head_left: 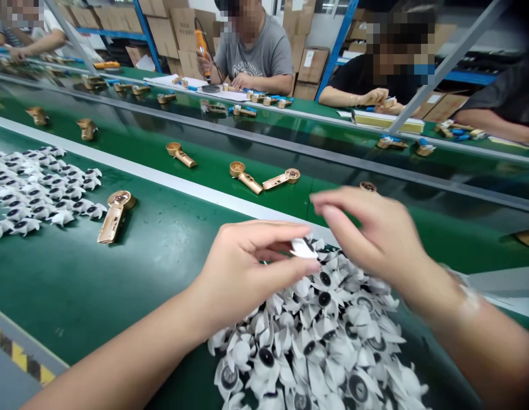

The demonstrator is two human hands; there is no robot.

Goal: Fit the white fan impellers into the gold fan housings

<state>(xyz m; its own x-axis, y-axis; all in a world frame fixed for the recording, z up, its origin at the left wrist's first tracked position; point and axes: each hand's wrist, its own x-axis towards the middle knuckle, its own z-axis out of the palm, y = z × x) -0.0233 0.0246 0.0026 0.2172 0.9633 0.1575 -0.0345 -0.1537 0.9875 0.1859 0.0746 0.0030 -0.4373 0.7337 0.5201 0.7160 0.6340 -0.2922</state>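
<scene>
Bench note: you sit at a green conveyor belt [54, 296], with a second belt beyond it. Across the line, a co-worker in a grey shirt [258, 54] holds an orange electric screwdriver [201, 48] upright, in front of stacked cardboard boxes [174, 34].

A heap of white pieces [315, 347] lies on the belt directly below your hands, each piece with a dark round centre. A smaller batch [37, 191] sits further left, with a gold housing [115, 216] just beside it. Two more gold housings [246, 177] [281, 179] lie near each other across the belt.

Your left hand [251, 273] pinches one white piece [304, 248] between thumb and fingers, clear above the heap. Your right hand [370, 239] is open and blurred with motion, its fingers apart and holding nothing, close to that piece but not visibly touching it.

Step in hand, as judged: handling this single piece. It is held by one hand, leaving your right hand free.
</scene>
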